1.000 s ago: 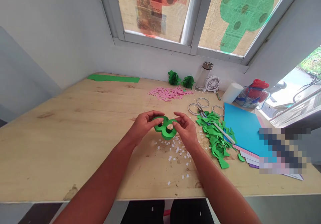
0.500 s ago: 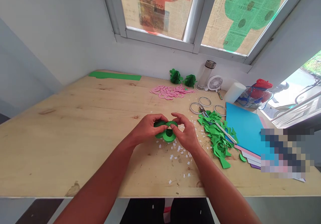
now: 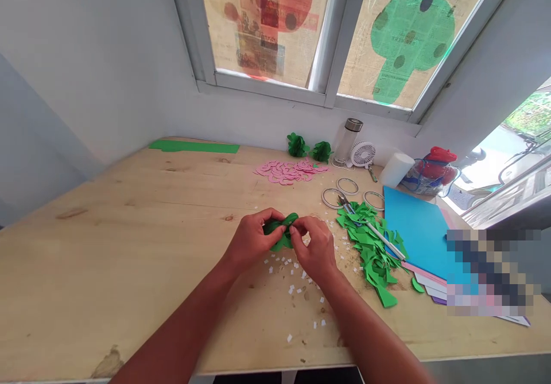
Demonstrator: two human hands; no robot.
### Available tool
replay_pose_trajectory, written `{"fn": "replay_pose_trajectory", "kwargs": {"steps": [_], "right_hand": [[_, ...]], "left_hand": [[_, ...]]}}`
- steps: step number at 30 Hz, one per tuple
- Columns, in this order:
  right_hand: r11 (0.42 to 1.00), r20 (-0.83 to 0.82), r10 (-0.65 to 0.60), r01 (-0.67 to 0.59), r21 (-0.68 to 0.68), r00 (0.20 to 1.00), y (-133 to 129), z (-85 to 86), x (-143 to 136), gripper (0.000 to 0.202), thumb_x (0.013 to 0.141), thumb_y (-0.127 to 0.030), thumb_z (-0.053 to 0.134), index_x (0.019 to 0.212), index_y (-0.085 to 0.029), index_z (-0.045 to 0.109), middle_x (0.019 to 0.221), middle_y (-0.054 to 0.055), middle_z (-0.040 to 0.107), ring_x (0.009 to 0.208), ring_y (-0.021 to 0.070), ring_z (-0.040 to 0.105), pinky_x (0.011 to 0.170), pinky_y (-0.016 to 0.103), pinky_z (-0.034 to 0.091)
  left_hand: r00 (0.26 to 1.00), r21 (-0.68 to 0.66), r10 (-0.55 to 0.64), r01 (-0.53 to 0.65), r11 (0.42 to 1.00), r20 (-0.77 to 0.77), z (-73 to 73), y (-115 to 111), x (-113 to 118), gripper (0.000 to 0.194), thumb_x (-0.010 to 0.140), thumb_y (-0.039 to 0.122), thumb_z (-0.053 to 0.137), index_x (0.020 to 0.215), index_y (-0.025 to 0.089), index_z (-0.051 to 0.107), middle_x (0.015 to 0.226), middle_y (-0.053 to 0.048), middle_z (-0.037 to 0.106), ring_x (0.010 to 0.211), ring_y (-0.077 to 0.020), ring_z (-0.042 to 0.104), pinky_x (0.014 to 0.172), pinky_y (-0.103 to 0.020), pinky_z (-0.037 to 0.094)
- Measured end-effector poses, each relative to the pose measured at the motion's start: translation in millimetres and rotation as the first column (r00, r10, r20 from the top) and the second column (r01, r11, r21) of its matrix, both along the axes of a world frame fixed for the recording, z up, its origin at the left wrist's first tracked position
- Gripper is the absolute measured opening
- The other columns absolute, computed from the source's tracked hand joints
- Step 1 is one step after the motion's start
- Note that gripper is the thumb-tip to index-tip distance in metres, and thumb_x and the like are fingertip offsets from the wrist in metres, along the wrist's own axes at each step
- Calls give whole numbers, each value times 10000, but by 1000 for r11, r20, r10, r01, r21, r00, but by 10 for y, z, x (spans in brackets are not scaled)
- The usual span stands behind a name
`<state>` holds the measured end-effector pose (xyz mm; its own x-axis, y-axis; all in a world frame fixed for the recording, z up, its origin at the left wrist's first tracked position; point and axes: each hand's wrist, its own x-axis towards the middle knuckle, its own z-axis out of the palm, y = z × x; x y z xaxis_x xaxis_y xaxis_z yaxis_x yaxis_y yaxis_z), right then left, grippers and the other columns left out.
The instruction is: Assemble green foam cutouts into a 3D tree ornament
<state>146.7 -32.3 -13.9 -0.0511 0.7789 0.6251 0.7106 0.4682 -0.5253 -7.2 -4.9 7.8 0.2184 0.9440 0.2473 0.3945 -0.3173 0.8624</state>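
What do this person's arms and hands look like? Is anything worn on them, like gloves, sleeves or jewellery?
Both arms are bare as far as the picture shows, with no sleeves in view. The left hand and the right hand are bare too: no gloves, and no ring, watch or bracelet that I can make out.

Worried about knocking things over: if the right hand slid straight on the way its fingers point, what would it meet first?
The right hand points up-left; it already meets the green paper piece, with the left hand probably just beyond.
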Motion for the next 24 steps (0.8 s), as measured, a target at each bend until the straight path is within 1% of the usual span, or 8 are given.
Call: {"fn": "replay_pose_trajectory", "kwargs": {"steps": [4, 8, 16, 20, 24], "right_hand": [[998, 23, -40, 41, -37, 999, 11, -21, -1, 109, 845, -225, 519, 770, -195, 591, 705, 15, 656, 675, 152, 559, 693, 287, 384], [995, 41, -71, 73, -64, 997, 14, -23, 1, 130, 846, -238, 522, 741, -194, 585, 691, 14, 652, 671, 156, 554, 691, 285, 376], [993, 60, -93, 97, -69, 994, 32, -56, 12, 126, 826, -205, 508, 726, -195, 584, 675, 18, 647, 667, 160, 565, 680, 280, 378], [990, 69, -126, 130, -61, 990, 36, -55, 10, 130, 808, -182, 495, 708, -194, 577, 662, 18, 633, 654, 163, 558, 663, 280, 375], [992, 48, -111, 114, -55, 993, 31, -47, 5, 130, 821, -208, 496, 718, -196, 575, 670, 16, 638, 661, 161, 556, 664, 276, 379]], "left_hand": [[1000, 16, -17, 17, 1000, -8, -8, -6, 25, 205, 707, 313, 585, 818, 177, 691, 720, 1, 697, 637, -143, 591, 582, -222, 451], [999, 5, -32, 32, 999, -14, -14, -11, 30, 218, 712, 304, 573, 826, 169, 700, 740, -13, 710, 654, -155, 604, 586, -231, 454], [998, 45, -43, 45, 998, -41, -39, -20, 49, 196, 714, 260, 566, 821, 173, 705, 814, -34, 732, 715, -174, 638, 624, -243, 474], [999, 45, -35, 37, 998, -37, -50, -24, 63, 186, 721, 252, 566, 819, 178, 706, 788, -19, 727, 684, -159, 629, 608, -234, 464], [999, 27, -27, 28, 999, -18, -43, -30, 67, 173, 726, 254, 566, 804, 181, 702, 730, 2, 714, 629, -142, 606, 574, -223, 452]]}}
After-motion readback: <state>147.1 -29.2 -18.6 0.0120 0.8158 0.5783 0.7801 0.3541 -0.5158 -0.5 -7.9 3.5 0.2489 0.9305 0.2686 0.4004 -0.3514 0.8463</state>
